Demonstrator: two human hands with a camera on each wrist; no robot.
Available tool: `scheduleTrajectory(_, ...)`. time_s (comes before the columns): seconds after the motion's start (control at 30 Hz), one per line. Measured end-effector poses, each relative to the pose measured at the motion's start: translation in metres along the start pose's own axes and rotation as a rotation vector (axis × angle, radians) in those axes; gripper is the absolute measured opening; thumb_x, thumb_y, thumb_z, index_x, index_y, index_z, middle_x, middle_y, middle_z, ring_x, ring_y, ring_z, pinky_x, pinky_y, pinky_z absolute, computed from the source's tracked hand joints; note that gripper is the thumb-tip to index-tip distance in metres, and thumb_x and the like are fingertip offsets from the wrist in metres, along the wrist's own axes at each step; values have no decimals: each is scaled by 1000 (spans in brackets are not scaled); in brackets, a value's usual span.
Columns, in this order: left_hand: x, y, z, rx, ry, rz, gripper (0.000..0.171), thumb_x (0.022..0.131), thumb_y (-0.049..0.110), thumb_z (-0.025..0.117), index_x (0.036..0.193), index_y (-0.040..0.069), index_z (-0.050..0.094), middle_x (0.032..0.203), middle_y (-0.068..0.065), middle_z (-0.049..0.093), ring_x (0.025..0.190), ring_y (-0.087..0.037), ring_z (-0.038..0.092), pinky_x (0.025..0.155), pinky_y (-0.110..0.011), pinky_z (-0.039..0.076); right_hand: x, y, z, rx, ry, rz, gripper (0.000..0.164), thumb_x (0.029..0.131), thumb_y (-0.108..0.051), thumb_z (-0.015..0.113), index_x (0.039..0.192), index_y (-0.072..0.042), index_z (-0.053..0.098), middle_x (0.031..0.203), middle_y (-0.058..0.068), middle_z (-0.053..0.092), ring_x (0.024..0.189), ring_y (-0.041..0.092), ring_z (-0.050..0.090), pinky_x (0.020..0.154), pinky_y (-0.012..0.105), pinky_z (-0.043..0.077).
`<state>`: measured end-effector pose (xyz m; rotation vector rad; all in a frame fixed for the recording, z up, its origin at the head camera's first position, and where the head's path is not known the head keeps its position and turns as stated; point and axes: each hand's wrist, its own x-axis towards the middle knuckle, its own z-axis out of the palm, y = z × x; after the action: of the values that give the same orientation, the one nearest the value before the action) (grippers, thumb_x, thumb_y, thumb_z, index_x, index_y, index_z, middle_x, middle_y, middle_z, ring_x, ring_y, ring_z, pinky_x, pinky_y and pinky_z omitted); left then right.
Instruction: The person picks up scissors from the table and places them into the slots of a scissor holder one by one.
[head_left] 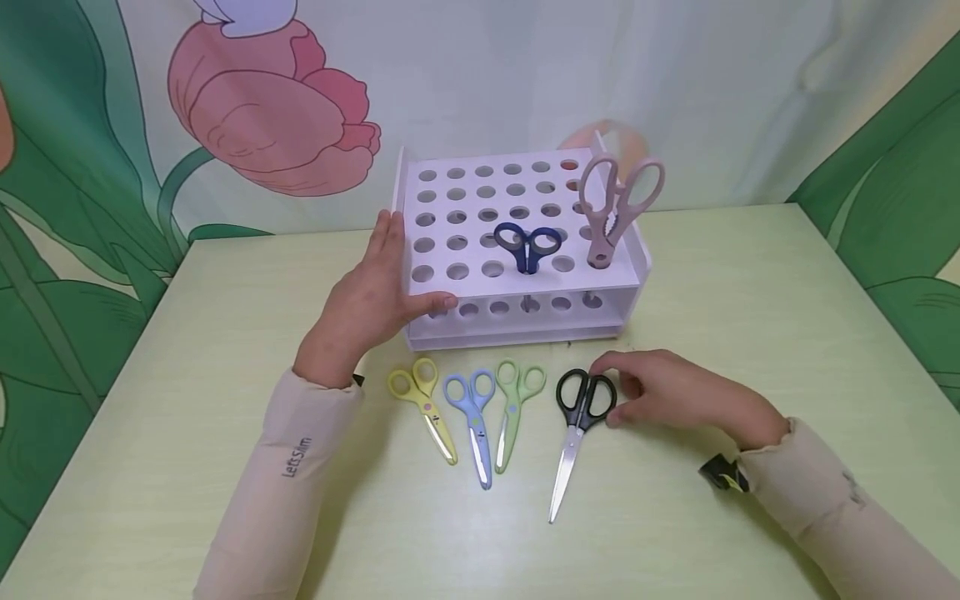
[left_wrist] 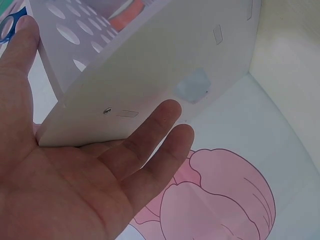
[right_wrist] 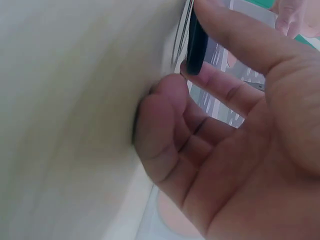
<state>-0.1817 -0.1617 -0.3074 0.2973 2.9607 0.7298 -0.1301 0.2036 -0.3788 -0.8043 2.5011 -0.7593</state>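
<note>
A lavender rack (head_left: pixel 472 288) with rows of round holes stands on the table. My left hand (head_left: pixel 367 292) rests against its left end, thumb over the front edge, other fingers straight along the side panel (left_wrist: pixel 150 85). Dark blue scissors (head_left: pixel 528 257) and pink kitchen shears (head_left: pixel 600 237) stand handles-up in holes. My right hand (head_left: pixel 675 396) pinches the handle of the black scissors (head_left: pixel 576 419) between thumb and index finger; they lie flat, blades towards me. In the right wrist view the black handle (right_wrist: pixel 196 50) shows between these fingertips.
Left of the black scissors lie yellow scissors (head_left: pixel 428 407), light blue scissors (head_left: pixel 474 414) and green scissors (head_left: pixel 513 408), handles towards the rack. A curtain (head_left: pixel 480 75) printed with flowers and leaves hangs behind the pale green table (head_left: pixel 187 375).
</note>
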Motion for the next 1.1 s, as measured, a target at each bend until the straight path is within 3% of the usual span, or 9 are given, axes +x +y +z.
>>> scheduleTrajectory(0.3, 1, -1, 1, 1, 6, 13, 125, 83, 57, 78, 162, 7, -5, 168, -12, -9, 125, -38, 52, 90, -50, 48, -1, 8, -3, 144, -16, -30, 50, 85, -17, 84, 125, -18, 54, 79, -6, 62, 75, 15, 61, 73, 31, 51)
scheduleTrajectory(0.5, 2, -1, 1, 0, 7, 11, 126, 82, 57, 78, 162, 7, -5, 168, -13, -9, 124, -37, 53, 89, -49, 48, -1, 4, -6, 453, -101, -32, 43, 91, -1, 72, 126, -4, 47, 94, 8, 73, 81, 27, 68, 75, 35, 57)
scheduleTrajectory(0.6, 2, -2, 1, -1, 9, 12, 126, 82, 57, 78, 162, 6, -5, 168, -13, -9, 126, -38, 52, 89, -50, 48, 0, 2, -7, 576, -117, -82, 33, 96, 4, 63, 125, 2, 46, 99, 17, 74, 78, 35, 69, 71, 39, 58)
scheduleTrajectory(0.73, 2, -2, 1, 3, 10, 17, 126, 82, 58, 78, 162, 6, -5, 168, -13, -8, 127, -38, 52, 88, -49, 48, 0, 2, -9, 643, -92, -172, 21, 102, 4, 53, 123, 3, 49, 99, 22, 73, 72, 41, 70, 65, 45, 59)
scheduleTrajectory(0.87, 2, -2, 1, 6, 7, 17, 126, 82, 58, 78, 162, 6, -5, 168, -13, -8, 127, -38, 51, 88, -49, 48, -2, -1, -11, 678, -44, -226, 20, 103, 6, 50, 122, 2, 51, 95, 27, 71, 68, 44, 69, 60, 49, 58)
scheduleTrajectory(1.1, 1, -2, 1, 7, 12, 19, 125, 83, 57, 78, 162, 5, -4, 168, -14, -8, 128, -38, 51, 89, -50, 48, -6, -11, -16, 703, 69, -200, 21, 102, 7, 50, 122, 4, 54, 88, 31, 66, 68, 39, 71, 60, 51, 58)
